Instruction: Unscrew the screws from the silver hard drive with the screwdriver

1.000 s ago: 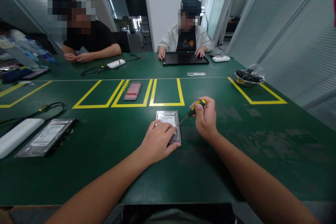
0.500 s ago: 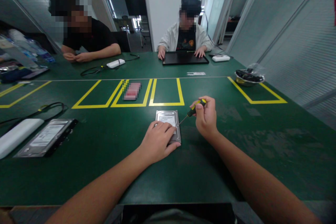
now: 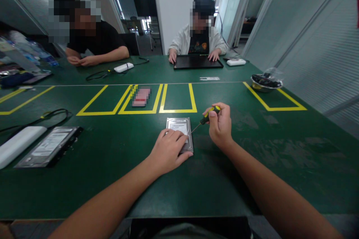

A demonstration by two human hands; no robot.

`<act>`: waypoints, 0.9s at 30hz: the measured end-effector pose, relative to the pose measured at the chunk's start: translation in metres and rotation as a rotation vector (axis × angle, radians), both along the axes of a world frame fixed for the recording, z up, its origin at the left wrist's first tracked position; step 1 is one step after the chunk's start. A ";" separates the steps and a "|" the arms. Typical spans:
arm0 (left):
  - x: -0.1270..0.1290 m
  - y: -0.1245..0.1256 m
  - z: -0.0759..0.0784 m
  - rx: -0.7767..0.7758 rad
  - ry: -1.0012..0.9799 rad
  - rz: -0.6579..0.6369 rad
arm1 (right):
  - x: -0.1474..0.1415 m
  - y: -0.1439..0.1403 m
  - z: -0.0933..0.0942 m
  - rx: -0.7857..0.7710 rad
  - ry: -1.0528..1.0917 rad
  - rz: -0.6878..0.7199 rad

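A silver hard drive lies flat on the green table in front of me. My left hand rests palm down on its near half, fingers spread, holding it in place. My right hand grips a screwdriver with a yellow and black handle. Its thin shaft slants down to the left and the tip meets the drive's right edge. The drive's near end is hidden under my left hand.
A second hard drive and a white box lie at the left with a black cable. Yellow tape boxes mark the table beyond. A metal bowl sits far right. Two people sit across; one has hands on a black laptop.
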State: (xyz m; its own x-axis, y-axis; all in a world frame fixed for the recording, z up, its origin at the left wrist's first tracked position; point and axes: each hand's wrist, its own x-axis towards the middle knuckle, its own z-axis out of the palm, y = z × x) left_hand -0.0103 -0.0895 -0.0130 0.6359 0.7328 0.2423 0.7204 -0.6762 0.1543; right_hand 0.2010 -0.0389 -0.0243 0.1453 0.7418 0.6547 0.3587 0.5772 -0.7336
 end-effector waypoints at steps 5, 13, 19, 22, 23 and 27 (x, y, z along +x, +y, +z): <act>0.000 0.000 0.000 -0.002 -0.004 -0.004 | 0.000 0.000 0.000 0.000 -0.011 -0.003; -0.001 0.000 0.000 -0.009 0.001 -0.007 | 0.002 -0.001 0.001 0.014 -0.053 -0.003; -0.001 0.001 -0.001 0.006 -0.014 -0.013 | 0.001 -0.005 0.007 0.043 -0.133 0.002; -0.001 0.001 -0.002 0.004 -0.017 -0.016 | 0.001 -0.006 0.010 0.048 -0.180 0.011; -0.001 0.001 -0.002 0.002 -0.017 -0.016 | 0.002 -0.006 0.011 0.047 -0.196 0.014; -0.001 0.001 -0.001 -0.003 -0.014 -0.012 | 0.002 -0.006 0.016 0.053 -0.260 0.029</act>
State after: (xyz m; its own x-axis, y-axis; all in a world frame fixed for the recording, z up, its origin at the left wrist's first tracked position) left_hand -0.0111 -0.0882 -0.0145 0.6410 0.7260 0.2491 0.7101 -0.6841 0.1668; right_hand 0.2034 -0.0446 -0.0085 -0.0540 0.7067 0.7054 0.5135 0.6255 -0.5874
